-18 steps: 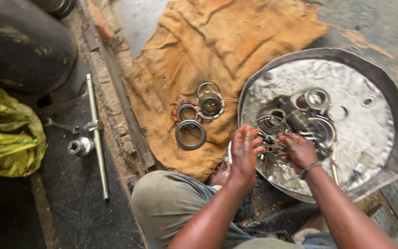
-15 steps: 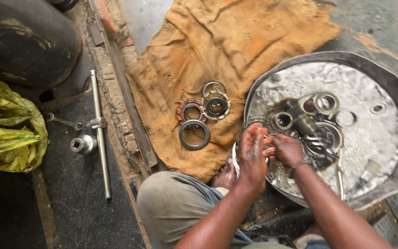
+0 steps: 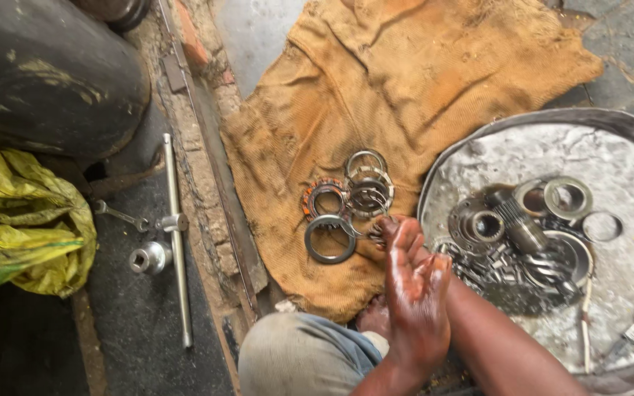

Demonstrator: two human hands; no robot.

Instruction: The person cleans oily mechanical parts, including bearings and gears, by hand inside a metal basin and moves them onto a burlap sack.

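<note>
Though small, probably stiff, heavy and oil-slick: pinch metal part (image 3: 374, 234) by its rim. Touched by outstretched fingers of left hand (image 3: 414, 290). Right hand hidden behind it, so cannot tell.

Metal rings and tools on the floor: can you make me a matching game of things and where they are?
Things:
1. metal rings
2. gear parts
3. socket
4. yellow bag

Places:
A. in the round metal pan
B. far left, below the dark drum
C. on the brown sackcloth
D. beside the long steel bar

Pairs: 1-C, 2-A, 3-D, 4-B
</note>
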